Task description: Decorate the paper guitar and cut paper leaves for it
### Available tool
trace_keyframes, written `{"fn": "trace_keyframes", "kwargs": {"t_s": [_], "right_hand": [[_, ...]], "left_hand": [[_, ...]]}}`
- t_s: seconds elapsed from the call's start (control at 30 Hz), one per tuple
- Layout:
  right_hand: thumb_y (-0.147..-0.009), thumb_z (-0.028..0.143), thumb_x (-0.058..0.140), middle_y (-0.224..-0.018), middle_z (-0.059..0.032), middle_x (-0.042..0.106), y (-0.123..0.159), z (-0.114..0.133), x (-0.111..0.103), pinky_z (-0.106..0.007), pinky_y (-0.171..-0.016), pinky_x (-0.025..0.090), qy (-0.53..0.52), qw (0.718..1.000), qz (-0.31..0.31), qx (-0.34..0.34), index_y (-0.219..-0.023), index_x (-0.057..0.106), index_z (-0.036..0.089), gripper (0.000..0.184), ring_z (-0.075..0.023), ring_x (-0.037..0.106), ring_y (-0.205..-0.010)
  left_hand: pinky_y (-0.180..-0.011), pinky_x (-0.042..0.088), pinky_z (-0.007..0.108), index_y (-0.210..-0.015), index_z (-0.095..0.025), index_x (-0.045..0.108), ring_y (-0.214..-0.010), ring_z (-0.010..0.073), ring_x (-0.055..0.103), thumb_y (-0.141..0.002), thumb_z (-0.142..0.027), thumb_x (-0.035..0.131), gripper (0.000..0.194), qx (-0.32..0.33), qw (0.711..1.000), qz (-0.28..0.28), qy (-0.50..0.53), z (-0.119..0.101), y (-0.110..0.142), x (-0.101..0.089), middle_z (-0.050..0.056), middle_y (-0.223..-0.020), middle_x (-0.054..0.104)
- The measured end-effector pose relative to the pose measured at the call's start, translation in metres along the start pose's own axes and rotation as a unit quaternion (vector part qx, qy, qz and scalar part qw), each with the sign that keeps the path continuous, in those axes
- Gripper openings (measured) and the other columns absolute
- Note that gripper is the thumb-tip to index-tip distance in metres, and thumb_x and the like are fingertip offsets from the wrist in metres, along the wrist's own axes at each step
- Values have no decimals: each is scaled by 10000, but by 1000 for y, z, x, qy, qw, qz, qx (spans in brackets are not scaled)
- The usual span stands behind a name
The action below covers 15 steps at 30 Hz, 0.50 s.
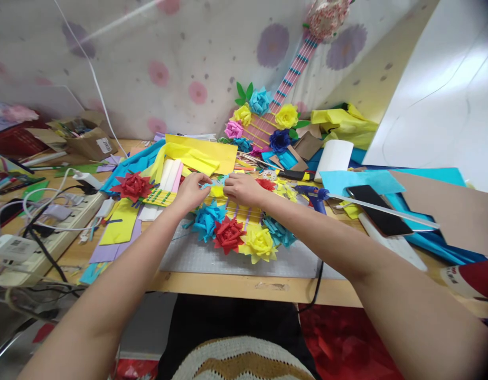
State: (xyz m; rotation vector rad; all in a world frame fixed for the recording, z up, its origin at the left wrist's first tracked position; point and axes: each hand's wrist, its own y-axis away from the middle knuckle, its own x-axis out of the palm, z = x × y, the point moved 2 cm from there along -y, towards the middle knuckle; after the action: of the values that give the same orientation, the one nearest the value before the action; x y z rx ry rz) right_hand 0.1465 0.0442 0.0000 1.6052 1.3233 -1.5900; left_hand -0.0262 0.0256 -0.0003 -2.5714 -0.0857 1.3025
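A paper guitar lies on the grey mat (176, 258), its yellow striped neck (160, 197) pointing left. Around its body sit a blue paper flower (209, 220), a red one (228, 235) and a yellow one (260, 243). Another red flower (133, 187) decorates the neck's far end. Over the body's upper edge, my left hand (192, 191) has bent fingers pinched at light blue paper. Close beside it, my right hand (241, 189) is closed, its fingertips hidden. A small yellow paper piece (217, 191) shows between the hands.
A blue glue gun (316, 197) lies right of the guitar, near a black phone (381, 210). A finished pink paper guitar (263, 126) leans against the wall. Power strips (49, 243) with tangled cables are at left. Yellow paper sheets (224, 155) lie behind.
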Motion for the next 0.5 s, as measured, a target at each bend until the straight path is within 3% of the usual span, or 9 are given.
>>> {"fn": "trace_keyframes", "kwargs": {"t_s": [0.17, 0.27, 0.5], "right_hand": [[-788, 200, 482, -839, -88, 614, 2, -1, 2, -296, -657, 245, -5, 1000, 2, 25, -864, 606, 145, 155, -186, 464, -788], [-758, 192, 518, -872, -88, 629, 3, 1, 1, -298, -684, 257, -16, 999, 15, 47, -946, 580, 147, 204, -198, 480, -831], [-742, 204, 545, -876, -81, 634, 1, 3, -2, -298, -678, 264, -20, 996, 40, 76, -955, 564, 152, 219, -204, 486, -840]], "left_hand": [[-765, 465, 296, -811, -175, 608, -820, 168, 564, -664, -230, 532, 174, -1, 1000, 5, 5, -2, 2, -1, 49, -891, 618], [-778, 460, 301, -811, -174, 606, -809, 167, 564, -666, -229, 531, 172, 0, 1000, 4, 4, -3, 2, -1, 48, -892, 619], [-788, 457, 302, -826, -172, 610, -798, 164, 565, -671, -242, 533, 187, -4, 1000, 7, -1, -3, 2, -3, 48, -903, 615]]}}
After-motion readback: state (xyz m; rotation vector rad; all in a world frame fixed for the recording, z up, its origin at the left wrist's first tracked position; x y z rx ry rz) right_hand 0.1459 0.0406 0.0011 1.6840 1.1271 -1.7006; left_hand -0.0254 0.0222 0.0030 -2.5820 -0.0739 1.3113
